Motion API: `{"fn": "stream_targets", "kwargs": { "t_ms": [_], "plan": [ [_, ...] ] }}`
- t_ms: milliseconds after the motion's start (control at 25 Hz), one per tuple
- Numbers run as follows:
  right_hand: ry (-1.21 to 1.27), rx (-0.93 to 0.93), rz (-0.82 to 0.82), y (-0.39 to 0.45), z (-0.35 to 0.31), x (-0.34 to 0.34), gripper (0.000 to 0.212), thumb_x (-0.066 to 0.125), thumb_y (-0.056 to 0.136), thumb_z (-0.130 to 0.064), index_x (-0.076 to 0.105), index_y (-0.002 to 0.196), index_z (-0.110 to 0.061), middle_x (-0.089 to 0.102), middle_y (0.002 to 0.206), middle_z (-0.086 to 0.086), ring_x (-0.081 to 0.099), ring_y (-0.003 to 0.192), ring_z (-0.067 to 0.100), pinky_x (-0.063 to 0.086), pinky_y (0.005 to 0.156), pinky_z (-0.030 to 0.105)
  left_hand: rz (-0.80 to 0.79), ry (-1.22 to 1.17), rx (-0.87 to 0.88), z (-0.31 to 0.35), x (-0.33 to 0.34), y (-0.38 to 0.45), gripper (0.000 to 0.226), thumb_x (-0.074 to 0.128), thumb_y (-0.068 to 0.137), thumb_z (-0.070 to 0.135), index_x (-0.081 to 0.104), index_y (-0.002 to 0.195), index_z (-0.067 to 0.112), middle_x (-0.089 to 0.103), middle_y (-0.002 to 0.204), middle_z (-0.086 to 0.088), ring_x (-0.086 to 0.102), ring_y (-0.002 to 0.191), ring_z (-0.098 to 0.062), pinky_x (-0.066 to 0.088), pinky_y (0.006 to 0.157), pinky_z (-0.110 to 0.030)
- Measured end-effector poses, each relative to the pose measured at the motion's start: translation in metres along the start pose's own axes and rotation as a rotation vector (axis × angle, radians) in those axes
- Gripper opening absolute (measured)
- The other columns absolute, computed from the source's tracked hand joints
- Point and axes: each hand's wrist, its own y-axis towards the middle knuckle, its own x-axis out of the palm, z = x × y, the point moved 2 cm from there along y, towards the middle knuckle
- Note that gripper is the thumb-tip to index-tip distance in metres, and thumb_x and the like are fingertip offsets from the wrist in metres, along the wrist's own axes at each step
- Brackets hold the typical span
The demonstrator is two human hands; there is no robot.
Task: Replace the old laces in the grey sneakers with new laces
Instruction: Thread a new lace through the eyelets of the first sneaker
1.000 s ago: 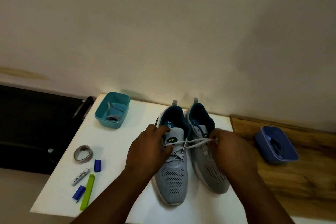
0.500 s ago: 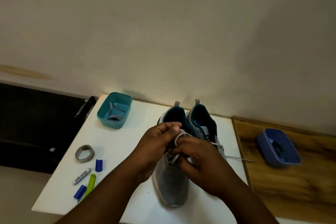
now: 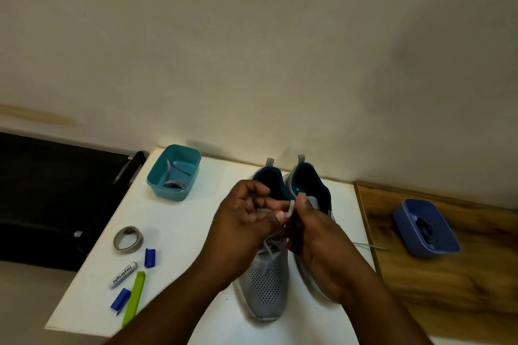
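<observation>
Grey sneakers (image 3: 266, 283) side by side, toes toward camera; pale lace (image 3: 273, 246) partly threaded.

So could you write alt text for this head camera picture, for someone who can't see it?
Two hands, the left hand and right hand, pinch a pale lace over a pair of grey sneakers on a white table. A teal tub sits left, a blue tub right.

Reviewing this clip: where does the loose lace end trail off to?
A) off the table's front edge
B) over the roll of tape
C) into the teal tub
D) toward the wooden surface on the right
D: the loose lace end runs right from the sneakers onto the wooden surface.
</observation>
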Motion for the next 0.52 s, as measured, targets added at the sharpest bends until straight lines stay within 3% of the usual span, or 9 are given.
{"fn": "stream_targets", "kwargs": {
  "t_ms": [80,160,240,360,440,520],
  "plan": [
    [0.342,0.017,0.120,0.003,-0.004,-0.003,0.035,0.047,0.105,-0.038,0.071,0.113,-0.014,0.075,0.109,0.008,0.071,0.096,0.021,0.054,0.087,0.038,-0.127,0.126,-0.067,-0.011,0.014,-0.012,0.035,0.078,0.083,-0.001,0.053,0.105,0.008,0.074,0.090,-0.011,0.074,0.085,-0.016,0.061,0.083,-0.032],
    [0.585,0.003,0.225,0.003,-0.014,-0.012,0.026,0.050,0.105,-0.031,0.069,0.110,-0.014,0.072,0.091,0.006,0.066,0.076,0.016,0.052,0.073,0.031,-0.229,0.219,-0.156,-0.024,0.020,-0.022,0.035,0.082,0.081,0.004,0.052,0.098,0.012,0.075,0.089,-0.010,0.071,0.080,-0.015,0.058,0.083,-0.033],
    [0.620,-0.045,0.278,0.004,-0.021,-0.024,0.023,0.048,0.106,-0.029,0.067,0.108,-0.016,0.061,0.074,-0.002,0.054,0.060,0.009,0.044,0.058,0.024,-0.359,0.212,-0.246,-0.031,0.020,-0.027,0.036,0.083,0.079,0.008,0.052,0.095,0.016,0.076,0.092,-0.010,0.073,0.086,-0.021,0.057,0.086,-0.035],
    [0.386,-0.101,0.384,0.004,-0.018,-0.032,0.021,0.048,0.107,-0.024,0.067,0.105,-0.016,0.054,0.070,-0.003,0.043,0.052,0.007,0.033,0.050,0.023,-0.474,0.248,-0.342,-0.035,0.021,-0.033,0.033,0.084,0.079,0.014,0.056,0.096,0.018,0.077,0.094,-0.006,0.075,0.093,-0.023,0.057,0.094,-0.044],
    [0.071,-0.187,0.442,0.003,-0.010,-0.027,0.018,0.054,0.105,-0.023,0.071,0.104,-0.019,0.064,0.077,-0.005,0.054,0.060,0.008,0.042,0.055,0.020,-0.304,0.381,-0.248,-0.037,0.018,-0.029,0.027,0.084,0.080,0.030,0.062,0.094,0.023,0.075,0.088,0.001,0.072,0.081,-0.008,0.060,0.085,-0.038],
    [-0.310,-0.349,0.490,0.005,-0.001,-0.018,0.014,0.061,0.101,-0.027,0.074,0.104,-0.028,0.072,0.092,-0.014,0.067,0.083,0.004,0.051,0.072,0.016,0.080,0.573,-0.073,-0.037,0.004,-0.015,0.024,0.074,0.086,0.049,0.060,0.087,0.030,0.068,0.078,0.007,0.065,0.070,-0.002,0.055,0.068,-0.028]
  ]
}}
